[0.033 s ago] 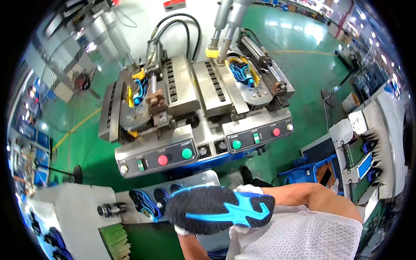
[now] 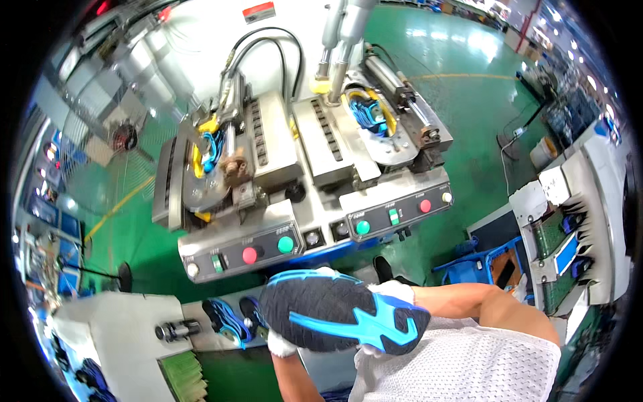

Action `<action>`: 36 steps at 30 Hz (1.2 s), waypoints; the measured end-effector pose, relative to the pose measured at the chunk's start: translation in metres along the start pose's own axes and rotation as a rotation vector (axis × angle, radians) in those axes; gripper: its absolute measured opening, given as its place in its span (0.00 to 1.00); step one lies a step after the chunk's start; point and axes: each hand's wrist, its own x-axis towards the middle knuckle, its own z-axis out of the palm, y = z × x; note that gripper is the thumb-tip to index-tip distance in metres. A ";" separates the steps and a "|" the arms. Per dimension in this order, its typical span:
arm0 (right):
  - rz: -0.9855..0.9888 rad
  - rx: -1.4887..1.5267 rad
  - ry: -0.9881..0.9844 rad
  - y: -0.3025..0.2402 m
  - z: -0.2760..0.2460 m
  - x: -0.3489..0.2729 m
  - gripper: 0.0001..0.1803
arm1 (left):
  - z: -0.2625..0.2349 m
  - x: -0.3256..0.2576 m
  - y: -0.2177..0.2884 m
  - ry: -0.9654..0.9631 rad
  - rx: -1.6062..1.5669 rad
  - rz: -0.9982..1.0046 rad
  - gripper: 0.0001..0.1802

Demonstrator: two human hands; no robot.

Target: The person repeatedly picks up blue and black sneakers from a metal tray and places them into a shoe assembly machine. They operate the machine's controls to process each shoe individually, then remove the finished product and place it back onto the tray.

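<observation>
Left hand (image 2: 282, 344): one, white-gloved; curled on the shoe's broad end, most fingers hidden behind it.
Right hand (image 2: 394, 291): one, white-gloved; gripping the narrower end at its upper edge; full finger placement cannot be told.
Shoe (image 2: 321, 315): one, black and bright blue; sole up, between both hands, in front of the torso. Risk: a slip or twist, should either glove slide on the curved edge; a drop, should both ease together.
Bench shoes (image 2: 228, 320): at least two, dark with blue, just left of the held shoe in view. Risk: a knock, from a leftward swing of the broad end.
Roller (image 2: 177, 330): one, dark, beside them. Risk: scuffing, if the sole brushes it.
Panel (image 2: 241, 251): one, with red button (image 2: 250, 255) and green button (image 2: 286, 244). Risk: an unmeant press, from a raised shoe or stray elbow.
Machine (image 2: 274, 144): one, two stations, blue upper (image 2: 368, 115) in the right. Risk: pinched fingers, if reached into while moving.
</observation>
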 end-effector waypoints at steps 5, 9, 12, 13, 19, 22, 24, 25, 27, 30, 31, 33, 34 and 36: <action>-1.008 -0.673 0.502 -0.056 -0.010 -0.124 0.28 | 0.071 0.200 0.105 -0.066 -0.143 0.296 0.34; -1.287 -0.594 0.739 -0.063 0.006 -0.218 0.35 | 0.181 0.339 0.178 -0.083 -0.423 0.244 0.35; -1.617 -0.593 0.750 -0.051 0.009 -0.247 0.41 | 0.249 0.434 0.191 0.038 -0.050 0.227 0.42; -1.553 -0.471 0.805 -0.040 0.000 -0.267 0.42 | 0.267 0.454 0.213 0.075 0.068 0.209 0.47; -1.431 -0.869 1.667 0.009 -0.045 -0.301 0.14 | 0.351 0.554 0.191 0.129 0.333 0.072 0.35; -1.313 -1.326 1.771 -0.001 -0.030 -0.302 0.09 | 0.331 0.582 0.175 0.049 0.432 0.006 0.31; -1.312 -1.464 1.821 -0.013 -0.016 -0.302 0.07 | 0.289 0.569 0.208 -0.003 0.139 -0.058 0.34; -1.325 -1.466 1.823 -0.026 -0.007 -0.299 0.05 | 0.268 0.561 0.207 0.015 0.065 -0.077 0.37; -1.311 -1.590 1.863 -0.053 0.012 -0.295 0.04 | 0.230 0.520 0.218 0.055 -0.021 -0.056 0.34; -1.142 -2.164 2.002 -0.109 0.029 -0.299 0.09 | 0.181 0.436 0.229 0.076 -0.207 0.115 0.29; -1.330 -1.034 1.753 -0.142 0.054 -0.288 0.16 | 0.164 0.404 0.230 0.058 -0.327 0.219 0.30; -1.234 -1.219 1.695 -0.221 0.116 -0.258 0.20 | 0.126 0.341 0.191 0.020 -0.374 0.237 0.30; -1.160 -1.254 1.517 -0.270 0.119 -0.260 0.21 | 0.109 0.309 0.179 -0.024 -0.377 0.154 0.31; -0.812 -1.678 1.659 -0.372 0.112 -0.242 0.28 | 0.075 0.241 0.150 -0.017 -0.257 0.230 0.31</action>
